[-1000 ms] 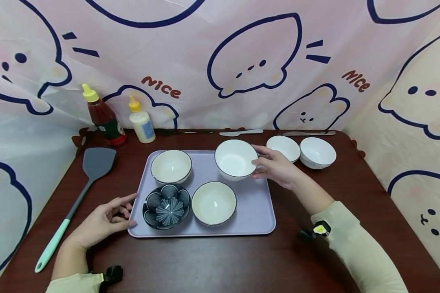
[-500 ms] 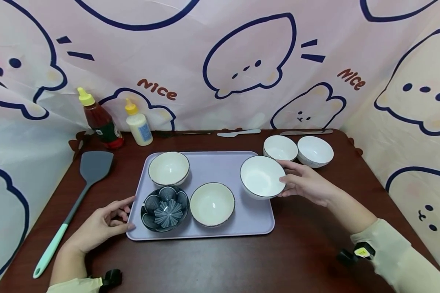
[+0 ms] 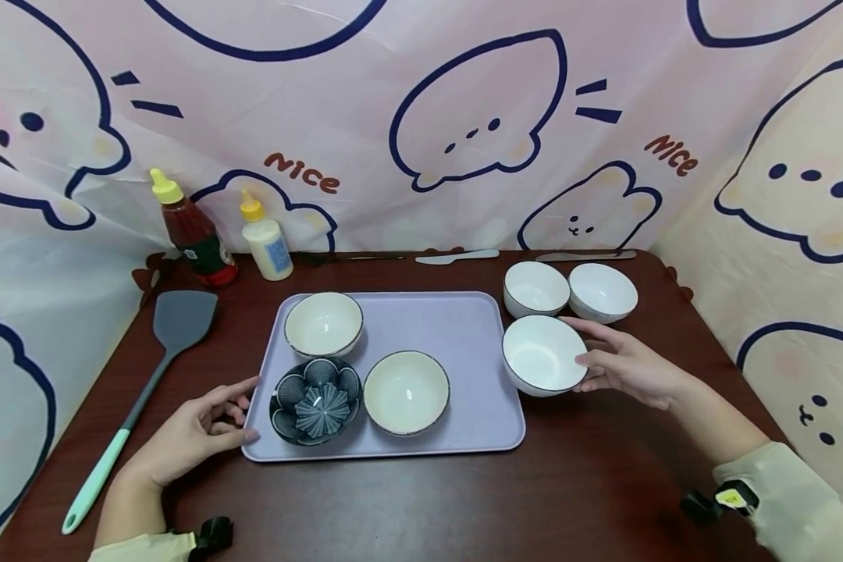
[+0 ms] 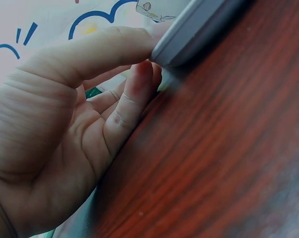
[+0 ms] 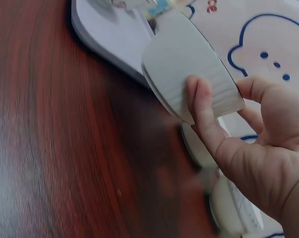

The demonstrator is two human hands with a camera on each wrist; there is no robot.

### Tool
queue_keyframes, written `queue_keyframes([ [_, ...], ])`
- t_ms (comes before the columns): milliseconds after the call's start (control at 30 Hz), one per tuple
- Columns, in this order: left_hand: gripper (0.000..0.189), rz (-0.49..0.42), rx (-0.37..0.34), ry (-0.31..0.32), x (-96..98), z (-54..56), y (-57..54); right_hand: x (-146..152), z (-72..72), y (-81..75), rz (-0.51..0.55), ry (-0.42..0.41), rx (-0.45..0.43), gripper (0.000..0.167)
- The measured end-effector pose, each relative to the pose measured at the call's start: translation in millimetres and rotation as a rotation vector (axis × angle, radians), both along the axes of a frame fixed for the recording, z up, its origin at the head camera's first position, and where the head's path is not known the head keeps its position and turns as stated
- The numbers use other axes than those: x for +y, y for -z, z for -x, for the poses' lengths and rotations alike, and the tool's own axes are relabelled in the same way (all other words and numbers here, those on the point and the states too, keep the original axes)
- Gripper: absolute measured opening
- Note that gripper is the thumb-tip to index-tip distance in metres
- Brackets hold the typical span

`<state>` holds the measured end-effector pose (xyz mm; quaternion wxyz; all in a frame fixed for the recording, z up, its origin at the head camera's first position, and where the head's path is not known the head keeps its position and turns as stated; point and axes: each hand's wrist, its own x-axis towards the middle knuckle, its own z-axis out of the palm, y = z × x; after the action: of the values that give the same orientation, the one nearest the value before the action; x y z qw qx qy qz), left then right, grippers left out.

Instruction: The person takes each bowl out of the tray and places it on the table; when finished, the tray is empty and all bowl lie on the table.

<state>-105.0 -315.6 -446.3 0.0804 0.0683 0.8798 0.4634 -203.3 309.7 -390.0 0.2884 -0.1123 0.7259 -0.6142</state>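
Gripping white bowl (image 3: 542,355), right fingers (image 3: 599,331) partly hidden behind it.

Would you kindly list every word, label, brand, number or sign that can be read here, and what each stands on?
"Nice": red-brown letters, left part of the patterned backdrop, head view.
"Nice": the same lettering, right part of that backdrop.
"ce": all that shows of such a word at the top of the right wrist view.
Too small to read: the labels on the red sauce bottle and pale squeeze bottle, and any marking on the yellow patch at the right wrist.
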Motion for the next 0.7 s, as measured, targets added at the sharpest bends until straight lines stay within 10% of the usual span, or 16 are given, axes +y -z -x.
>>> queue_keyframes([
  [700, 0.074, 0.005, -0.024, -0.004, -1.4, 0.7, 1.4, 18.2, 22.8, 21.8, 0.089, -0.068, 0.002, 0.069],
])
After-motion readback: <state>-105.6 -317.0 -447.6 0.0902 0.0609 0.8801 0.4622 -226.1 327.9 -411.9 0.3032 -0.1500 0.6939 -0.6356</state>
